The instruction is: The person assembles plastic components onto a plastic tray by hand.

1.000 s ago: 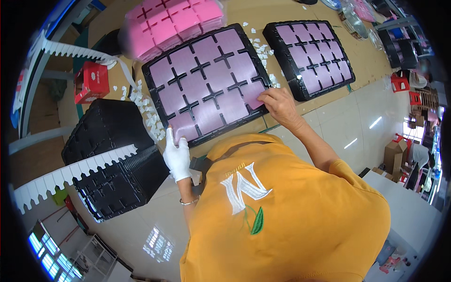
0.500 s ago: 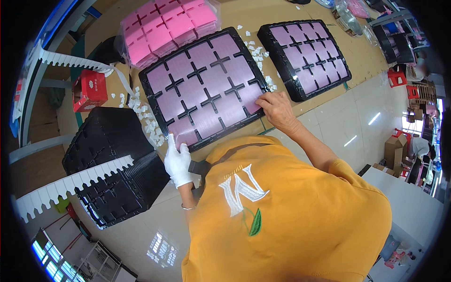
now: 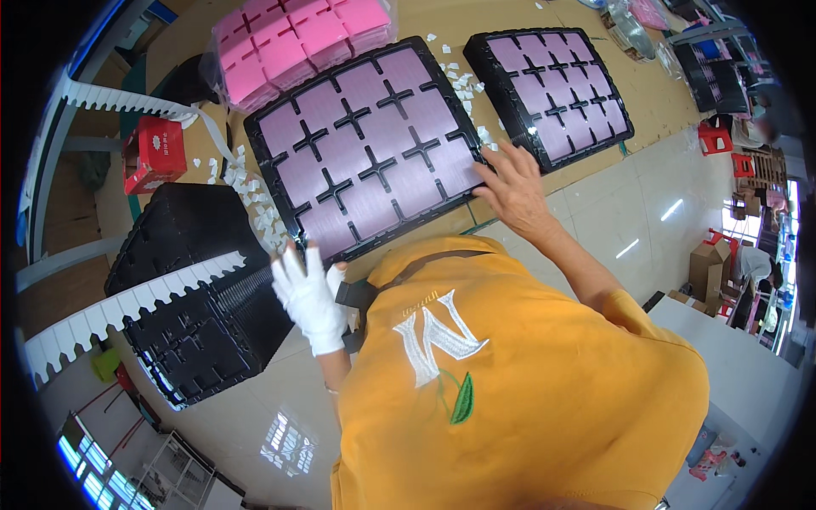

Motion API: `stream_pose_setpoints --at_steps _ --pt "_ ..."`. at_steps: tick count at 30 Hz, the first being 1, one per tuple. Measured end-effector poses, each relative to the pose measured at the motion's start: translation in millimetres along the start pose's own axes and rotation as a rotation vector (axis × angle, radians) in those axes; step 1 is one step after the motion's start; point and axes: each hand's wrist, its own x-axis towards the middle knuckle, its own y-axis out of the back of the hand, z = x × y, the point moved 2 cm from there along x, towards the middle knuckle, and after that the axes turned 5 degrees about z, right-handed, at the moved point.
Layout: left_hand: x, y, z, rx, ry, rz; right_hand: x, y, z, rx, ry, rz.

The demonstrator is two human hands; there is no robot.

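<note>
A black plastic tray (image 3: 452, 109) lies on the table before me, with a shiny purple sheet (image 3: 350, 155) in it and black cross-shaped ridges showing between the panels. At its near left corner is my left hand (image 3: 308, 299), in a white glove with bare fingertips. Its fingers are spread, holding nothing. My right hand (image 3: 517, 194) is bare and empty, fingers apart, beside the tray's right edge; whether a fingertip touches the rim I cannot tell.
A second black tray with purple panels (image 3: 557, 98) sits to the right. Behind is a bagged stack of pink sheets (image 3: 293, 47). Stacked black trays (image 3: 200, 289) stand at left, near a red box (image 3: 155, 155) and white notched strips (image 3: 136, 302). White scraps (image 3: 255, 191) litter the table.
Both hands have loosened from the tray's edges, their fingers spreading. The left has shifted slightly left, the right a little up and right. The purple sheet's near left corner now lies flatter.
</note>
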Motion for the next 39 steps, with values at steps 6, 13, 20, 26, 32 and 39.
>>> stream_pose_setpoints --at_steps 6,13,20,26,32,39 --pt "7 -50 4 0.090 -0.119 -0.059 8 -33 -8 0.036 0.100 -0.156" --pt "-9 -57 -9 0.154 -0.045 -0.043 -7 -29 -8 -0.036 0.073 -0.173" --pt "-19 -55 -19 0.142 0.026 -0.058 -11 -35 2 -0.056 -0.018 -0.203" --pt "-19 -50 -16 0.075 0.061 -0.018 -6 -35 0 -0.104 0.011 -0.195" --pt "-5 -46 -6 0.087 -0.018 -0.014 -3 -41 -6 -0.053 0.043 -0.192" --pt "21 -39 -17 0.063 0.064 0.106 46 -26 6 -0.021 -0.021 -0.008"
